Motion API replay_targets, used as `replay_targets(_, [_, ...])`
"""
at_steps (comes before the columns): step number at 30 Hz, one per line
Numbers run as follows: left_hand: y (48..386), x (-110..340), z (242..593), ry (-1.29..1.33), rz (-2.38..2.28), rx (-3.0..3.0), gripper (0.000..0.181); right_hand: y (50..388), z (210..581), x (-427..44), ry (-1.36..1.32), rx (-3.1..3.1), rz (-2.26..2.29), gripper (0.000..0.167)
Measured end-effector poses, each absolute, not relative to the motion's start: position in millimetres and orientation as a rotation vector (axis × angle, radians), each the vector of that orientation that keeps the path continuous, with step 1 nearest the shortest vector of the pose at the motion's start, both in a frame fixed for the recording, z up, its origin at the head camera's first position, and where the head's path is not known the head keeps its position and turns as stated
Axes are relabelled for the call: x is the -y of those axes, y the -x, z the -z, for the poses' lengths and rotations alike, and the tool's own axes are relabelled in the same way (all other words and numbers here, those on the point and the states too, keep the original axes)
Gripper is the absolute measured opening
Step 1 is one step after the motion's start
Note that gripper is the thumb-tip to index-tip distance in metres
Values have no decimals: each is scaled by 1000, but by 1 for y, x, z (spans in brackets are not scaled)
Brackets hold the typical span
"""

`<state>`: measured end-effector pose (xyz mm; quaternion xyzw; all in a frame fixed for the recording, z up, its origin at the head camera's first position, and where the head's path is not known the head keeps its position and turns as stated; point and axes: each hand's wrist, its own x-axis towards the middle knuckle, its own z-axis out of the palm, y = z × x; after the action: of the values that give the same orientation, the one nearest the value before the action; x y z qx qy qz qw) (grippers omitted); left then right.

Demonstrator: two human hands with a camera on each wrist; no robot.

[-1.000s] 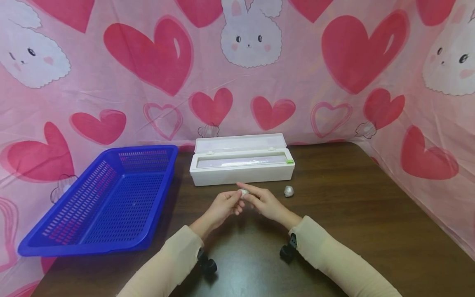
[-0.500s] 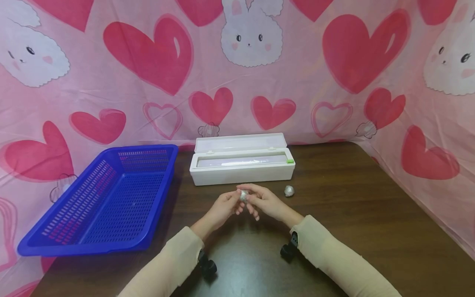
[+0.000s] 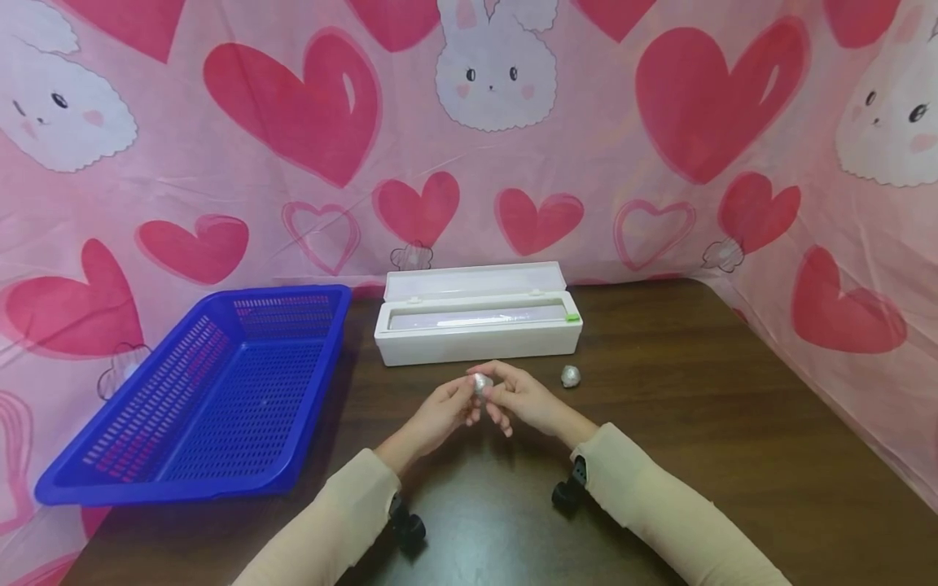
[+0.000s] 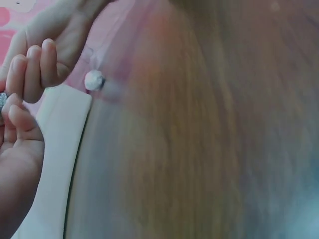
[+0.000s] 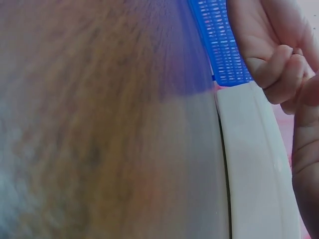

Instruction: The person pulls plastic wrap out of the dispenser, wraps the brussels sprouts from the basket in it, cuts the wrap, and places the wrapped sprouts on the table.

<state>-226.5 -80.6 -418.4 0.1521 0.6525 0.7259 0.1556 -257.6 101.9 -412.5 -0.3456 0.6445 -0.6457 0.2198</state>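
Between both hands, in the head view, is a small shiny silvery-white ball point(image 3: 481, 383) with a crinkled surface. My left hand point(image 3: 440, 412) pinches it from the left with thumb and curled fingers. From the other side my right hand point(image 3: 529, 400) holds it between thumb and forefinger, its remaining fingers loosely bent below. A similar ball point(image 3: 571, 376) lies on the table to the right of the hands; the left wrist view shows this ball point(image 4: 93, 80) too. In the right wrist view the held ball is hidden behind the fingers.
A long white box point(image 3: 479, 346) with its lid raised and a green tab at its right end stands just behind the hands. At the left sits a blue perforated basket point(image 3: 172, 494). A pink heart-patterned cloth point(image 3: 608, 146) hangs behind the brown table point(image 3: 696, 423).
The right hand's lower fingers have come into sight below the ball, and more of the ball shows between the fingertips. The second ball, box and basket stay put.
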Motion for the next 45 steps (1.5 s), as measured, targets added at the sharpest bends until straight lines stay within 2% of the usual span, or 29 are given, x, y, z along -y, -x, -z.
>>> replay_targets(7, [227, 83, 414, -495, -2052, -1880, 33, 256, 411, -103, 978, -1750, 1742, 45])
replay_targets(15, [227, 80, 412, -422, -2084, -1875, 21, 258, 412, -102, 949, -1709, 1836, 33])
replay_targets(19, [227, 80, 412, -422, -2088, -1885, 22, 260, 414, -103, 930, -1701, 1852, 31])
replay_targets(26, [229, 82, 413, -418, -2062, -1875, 27, 259, 412, -104, 992, -1662, 1807, 42])
replay_targets(36, [228, 83, 416, -372, -2068, -1829, 37, 257, 410, -101, 961, -1780, 1732, 32])
replay_targets(41, [228, 83, 416, -427, -2079, -1796, 29, 256, 411, -100, 900, -1751, 1832, 32])
replay_targets(45, [228, 84, 415, -450, -2065, -1835, 23, 256, 410, -101, 901, -1727, 1852, 38])
